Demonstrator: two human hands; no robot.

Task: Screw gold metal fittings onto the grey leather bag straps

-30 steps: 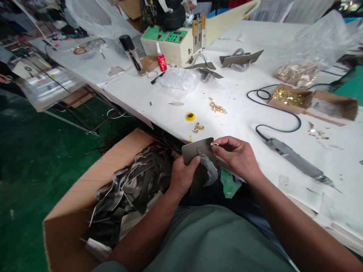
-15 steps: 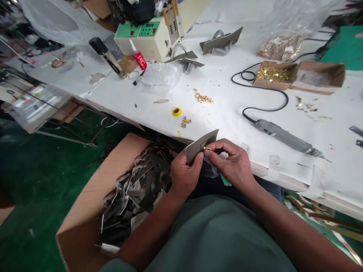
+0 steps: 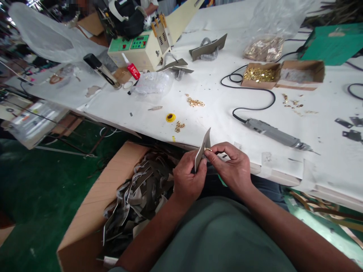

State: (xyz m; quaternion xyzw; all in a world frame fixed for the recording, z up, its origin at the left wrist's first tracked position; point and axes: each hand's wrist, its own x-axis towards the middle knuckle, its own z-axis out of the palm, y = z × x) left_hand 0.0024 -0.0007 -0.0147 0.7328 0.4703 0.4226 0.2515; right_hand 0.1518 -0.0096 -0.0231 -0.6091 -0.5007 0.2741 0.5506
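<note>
My left hand (image 3: 189, 174) grips a stiff grey-brown panel (image 3: 202, 149) by its lower edge, thumb on the near face. The panel stands almost edge-on to me. Between thumb and forefinger, my right hand (image 3: 234, 164) pinches a small gold metal fitting (image 3: 208, 149) against the panel's face. Its exact shape is partly covered by my fingertips. Just past the hands, on the white table (image 3: 215, 113), lie a small pile of gold fittings (image 3: 179, 126) and a yellow ring-shaped piece (image 3: 170, 117). More gold pieces (image 3: 195, 102) sit farther back.
A grey electric screwdriver (image 3: 278, 134) with a black cord lies to the right. Behind it stands a cardboard box of gold parts (image 3: 259, 74). A control machine (image 3: 141, 51) and red bottle (image 3: 132, 68) are at back left. A carton of panels (image 3: 144, 181) stands below left.
The panel has turned from showing its broad face to nearly edge-on. The gold fitting stays pinched against it. The head view has shifted slightly.
</note>
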